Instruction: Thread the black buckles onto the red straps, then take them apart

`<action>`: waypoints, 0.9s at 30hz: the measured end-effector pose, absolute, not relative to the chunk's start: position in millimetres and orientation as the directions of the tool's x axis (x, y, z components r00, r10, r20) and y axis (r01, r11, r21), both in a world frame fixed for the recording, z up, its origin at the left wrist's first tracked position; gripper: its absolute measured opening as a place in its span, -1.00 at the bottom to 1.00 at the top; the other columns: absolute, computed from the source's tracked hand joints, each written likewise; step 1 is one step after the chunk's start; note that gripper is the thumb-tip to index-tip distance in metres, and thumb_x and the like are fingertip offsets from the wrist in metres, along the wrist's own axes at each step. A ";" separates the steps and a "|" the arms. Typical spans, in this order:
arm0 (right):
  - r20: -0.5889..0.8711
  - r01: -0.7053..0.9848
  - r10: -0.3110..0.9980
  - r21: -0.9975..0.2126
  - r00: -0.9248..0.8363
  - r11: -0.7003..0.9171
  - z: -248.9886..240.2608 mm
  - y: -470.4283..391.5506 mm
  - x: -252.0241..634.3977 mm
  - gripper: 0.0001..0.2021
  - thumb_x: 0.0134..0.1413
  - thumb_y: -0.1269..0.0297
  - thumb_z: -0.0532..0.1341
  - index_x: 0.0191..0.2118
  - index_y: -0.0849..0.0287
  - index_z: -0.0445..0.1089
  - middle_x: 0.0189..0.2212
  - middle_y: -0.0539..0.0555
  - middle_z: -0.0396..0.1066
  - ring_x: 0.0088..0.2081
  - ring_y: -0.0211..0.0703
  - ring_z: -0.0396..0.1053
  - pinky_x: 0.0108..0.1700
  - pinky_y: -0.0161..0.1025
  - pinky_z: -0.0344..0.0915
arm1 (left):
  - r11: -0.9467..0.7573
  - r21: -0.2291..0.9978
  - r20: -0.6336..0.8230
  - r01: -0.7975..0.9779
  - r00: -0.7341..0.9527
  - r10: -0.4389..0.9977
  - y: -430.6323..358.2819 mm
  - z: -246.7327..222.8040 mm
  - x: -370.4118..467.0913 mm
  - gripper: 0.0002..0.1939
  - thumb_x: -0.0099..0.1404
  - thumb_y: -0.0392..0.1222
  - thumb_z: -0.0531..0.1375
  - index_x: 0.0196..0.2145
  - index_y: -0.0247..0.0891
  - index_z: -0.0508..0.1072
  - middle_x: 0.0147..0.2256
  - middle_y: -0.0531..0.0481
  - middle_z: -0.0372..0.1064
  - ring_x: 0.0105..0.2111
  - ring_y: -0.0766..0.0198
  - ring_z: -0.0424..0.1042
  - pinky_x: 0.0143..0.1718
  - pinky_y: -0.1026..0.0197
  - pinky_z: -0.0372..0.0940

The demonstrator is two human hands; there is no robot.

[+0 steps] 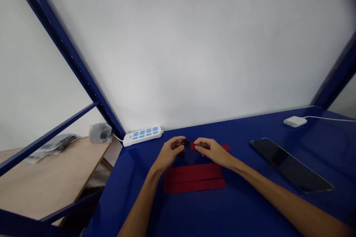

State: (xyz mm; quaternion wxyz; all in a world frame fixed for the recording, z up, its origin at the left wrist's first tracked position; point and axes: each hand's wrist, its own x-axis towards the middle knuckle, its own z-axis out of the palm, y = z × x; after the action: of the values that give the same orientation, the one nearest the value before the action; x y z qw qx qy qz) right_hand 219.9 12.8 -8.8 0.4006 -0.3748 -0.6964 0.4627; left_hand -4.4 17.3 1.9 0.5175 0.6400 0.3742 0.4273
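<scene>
My left hand (170, 153) is closed, thumb and fingers pinching a small black looped thing (187, 143) that looks like a coiled cable. More of the same black material (181, 154) shows just below those fingertips. Close by on the right, my right hand (210, 151) is closed with thumb and fingertips together; what sits between them is hidden. A red strip (226, 147) on the blue table shows behind the right hand and between both hands. Nearer to me, several wide red strips (194, 179) lie side by side on the tabletop, below my wrists.
A white power strip (143, 136) lies at the table's back left corner. To the right are a dark phone or tablet (290, 164) and a white charger (294, 121) with a cable. Blue posts (69, 55) frame the blue table (133, 189). A wooden table (55, 177) holds plastic bags (100, 133).
</scene>
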 end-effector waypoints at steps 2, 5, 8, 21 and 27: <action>0.203 0.156 0.890 -0.945 -0.409 0.287 -6.8 11.3 218.9 -0.74 0.18 0.07 0.21 -0.28 0.19 0.42 -0.53 -0.05 0.28 -0.48 -0.24 0.22 -0.39 -0.28 0.17 | -0.195 0.980 0.169 0.048 0.326 0.930 19.1 -1.5 -2.8 -0.63 0.21 -0.15 0.31 -0.02 -0.24 0.52 -0.13 -0.13 0.50 -0.10 0.13 0.46 -0.03 0.11 0.29; 0.184 0.187 0.892 -0.941 -0.413 0.281 -8.9 11.9 218.6 -0.74 0.19 0.06 0.20 -0.27 0.19 0.42 -0.53 -0.05 0.28 -0.47 -0.23 0.23 -0.40 -0.28 0.18 | -0.213 0.975 0.185 0.068 0.284 0.941 21.2 -5.9 -1.1 -0.70 0.19 -0.22 0.29 -0.09 -0.26 0.53 -0.16 -0.12 0.50 -0.15 0.16 0.46 -0.08 0.13 0.31; 0.191 0.238 0.899 -0.923 -0.394 0.301 -15.4 14.9 219.4 -0.74 0.20 0.07 0.18 -0.28 0.17 0.42 -0.50 -0.02 0.32 -0.45 -0.21 0.26 -0.38 -0.27 0.20 | -0.200 0.977 0.173 0.070 0.280 0.944 20.9 -7.5 0.5 -0.74 0.17 -0.24 0.29 -0.15 -0.28 0.51 -0.20 -0.11 0.49 -0.20 0.18 0.46 -0.15 0.16 0.33; 0.203 0.272 0.896 -0.906 -0.395 0.325 -14.8 14.1 220.0 -0.76 0.20 0.09 0.17 -0.35 0.17 0.36 -0.52 -0.04 0.31 -0.47 -0.22 0.25 -0.39 -0.28 0.19 | -0.174 0.973 0.131 0.149 0.257 0.957 16.7 -13.5 6.6 -0.75 0.18 -0.10 0.30 -0.31 -0.25 0.31 -0.42 0.06 0.38 -0.41 0.31 0.40 -0.28 0.23 0.30; 0.190 0.232 0.894 -0.925 -0.407 0.302 -12.3 12.0 218.3 -0.71 0.20 0.03 0.18 -0.35 0.16 0.36 -0.52 -0.04 0.31 -0.46 -0.21 0.26 -0.38 -0.27 0.20 | -0.168 0.980 0.123 0.112 0.325 0.938 18.8 -15.2 7.5 -0.69 0.18 0.00 0.32 -0.30 -0.28 0.37 -0.43 0.03 0.41 -0.43 0.29 0.41 -0.29 0.20 0.33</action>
State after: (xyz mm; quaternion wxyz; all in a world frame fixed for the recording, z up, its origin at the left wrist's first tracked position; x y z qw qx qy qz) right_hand 218.3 12.0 -12.3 0.3758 -0.3940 -0.7139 0.4403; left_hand 7.5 18.8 -15.2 0.4996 0.6427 0.4082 0.4132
